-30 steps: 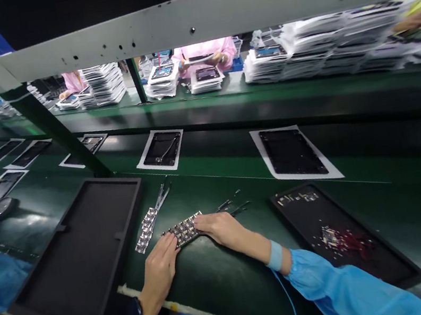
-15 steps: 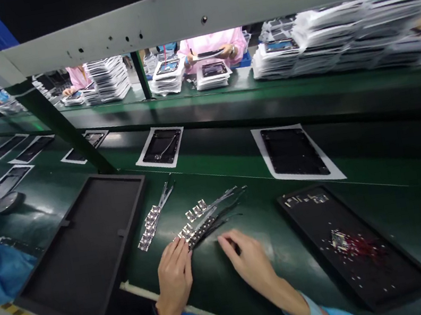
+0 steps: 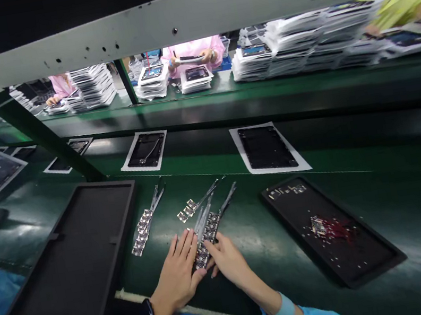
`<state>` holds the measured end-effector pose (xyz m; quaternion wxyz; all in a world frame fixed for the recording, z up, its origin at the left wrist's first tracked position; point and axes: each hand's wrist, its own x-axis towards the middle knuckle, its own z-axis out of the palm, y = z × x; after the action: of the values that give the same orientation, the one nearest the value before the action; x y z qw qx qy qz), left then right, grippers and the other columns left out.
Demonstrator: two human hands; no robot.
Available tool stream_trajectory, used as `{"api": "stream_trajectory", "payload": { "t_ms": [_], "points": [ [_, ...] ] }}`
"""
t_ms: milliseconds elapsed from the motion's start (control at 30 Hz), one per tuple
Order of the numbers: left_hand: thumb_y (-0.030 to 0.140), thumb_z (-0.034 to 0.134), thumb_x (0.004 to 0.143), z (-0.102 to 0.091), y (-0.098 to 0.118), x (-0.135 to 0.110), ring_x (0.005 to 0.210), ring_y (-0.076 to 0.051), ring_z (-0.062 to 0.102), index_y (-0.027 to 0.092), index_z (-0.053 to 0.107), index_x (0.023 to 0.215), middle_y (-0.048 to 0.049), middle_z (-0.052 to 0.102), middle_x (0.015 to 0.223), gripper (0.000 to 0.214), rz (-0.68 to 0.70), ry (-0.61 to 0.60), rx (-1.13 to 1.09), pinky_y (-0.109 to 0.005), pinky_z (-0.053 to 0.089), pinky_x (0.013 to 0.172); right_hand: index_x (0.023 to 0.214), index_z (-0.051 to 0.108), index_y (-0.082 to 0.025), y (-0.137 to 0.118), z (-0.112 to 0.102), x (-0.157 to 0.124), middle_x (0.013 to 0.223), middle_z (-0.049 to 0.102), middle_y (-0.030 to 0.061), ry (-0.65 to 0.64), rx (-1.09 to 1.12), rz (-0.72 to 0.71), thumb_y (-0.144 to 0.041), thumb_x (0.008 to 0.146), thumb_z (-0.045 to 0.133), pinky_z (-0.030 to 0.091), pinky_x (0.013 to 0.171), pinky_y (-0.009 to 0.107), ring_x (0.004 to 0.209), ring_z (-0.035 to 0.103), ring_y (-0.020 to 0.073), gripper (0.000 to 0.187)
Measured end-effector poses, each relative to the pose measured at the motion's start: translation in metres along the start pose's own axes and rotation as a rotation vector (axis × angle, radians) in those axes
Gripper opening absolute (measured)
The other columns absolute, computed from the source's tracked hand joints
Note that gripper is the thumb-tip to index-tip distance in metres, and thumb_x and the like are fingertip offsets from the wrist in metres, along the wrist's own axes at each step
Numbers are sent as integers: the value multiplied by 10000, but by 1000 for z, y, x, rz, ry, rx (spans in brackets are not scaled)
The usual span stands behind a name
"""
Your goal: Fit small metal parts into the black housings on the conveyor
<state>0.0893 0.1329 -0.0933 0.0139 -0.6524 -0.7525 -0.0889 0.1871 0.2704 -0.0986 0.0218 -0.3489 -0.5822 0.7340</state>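
My left hand [image 3: 181, 273] and my right hand [image 3: 228, 260] lie close together on the green bench, fingers pressed on the near end of a row of small flex-cable circuit pieces [image 3: 207, 233]. That row runs away from me toward the upper right. A shorter bunch of the same pieces [image 3: 187, 209] lies just beyond it, and another strip [image 3: 142, 232] lies to the left. I wear a dark watch on the left wrist and a blue strap on the right wrist. Neither hand lifts a piece.
A large empty black tray [image 3: 71, 267] sits at the left; a black tray with tiny parts and red bits [image 3: 331, 228] sits at the right. Dark tablet shells on white sheets [image 3: 268, 149] ride the belt beyond. People in pink work behind stacked trays [image 3: 297, 49].
My hands have come together at the near end of the cable row, and the row has been turned to point away from me. The view has shifted a little to the right.
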Motion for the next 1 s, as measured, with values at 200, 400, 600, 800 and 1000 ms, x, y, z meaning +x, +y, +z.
{"api": "stream_trajectory", "payload": {
  "t_ms": [200, 400, 600, 800, 1000],
  "points": [
    [254, 406, 1004, -8, -35, -3, 1480, -275, 279, 169, 390, 1495, -86, 367, 1580, 498, -52, 30, 142, -522, 246, 1204, 941, 492, -202, 0, -35, -24, 651, 622, -13, 20, -131, 2, -524, 818, 559, 462, 365, 234, 524, 638, 179, 352],
    [259, 403, 1012, -10, -49, 40, 1481, -268, 281, 166, 435, 1461, -119, 368, 1576, 460, -88, 140, 90, -521, 296, 1190, 867, 533, -224, -27, -78, -49, 756, 675, 40, -90, -579, -255, -339, 928, 471, 522, 646, 349, 738, 663, 244, 145],
    [361, 335, 1033, 3, -59, 83, 1376, -283, 465, 152, 543, 1358, -126, 549, 1443, 439, -70, 275, -30, -518, 366, 1143, 992, 561, -266, -62, -106, -43, 787, 691, -6, -278, -958, -409, -193, 887, 567, 451, 692, 307, 766, 635, 225, 127],
    [227, 352, 986, -38, -93, 24, 1078, -263, 671, 119, 647, 1138, -146, 705, 1145, 349, -417, 593, -32, -440, 545, 953, 961, 741, -238, -78, -106, 1, 915, 720, 26, -598, -983, -558, -174, 907, 625, 460, 807, 282, 836, 669, 193, 143],
    [284, 485, 933, -85, -41, -22, 901, -248, 702, 221, 683, 1034, -65, 734, 1009, 231, -665, 608, -206, -390, 589, 797, 1001, 776, -235, -73, -79, 23, 862, 722, 20, -750, -967, -651, -162, 912, 649, 454, 737, 241, 771, 655, 166, 171]
  ]
}}
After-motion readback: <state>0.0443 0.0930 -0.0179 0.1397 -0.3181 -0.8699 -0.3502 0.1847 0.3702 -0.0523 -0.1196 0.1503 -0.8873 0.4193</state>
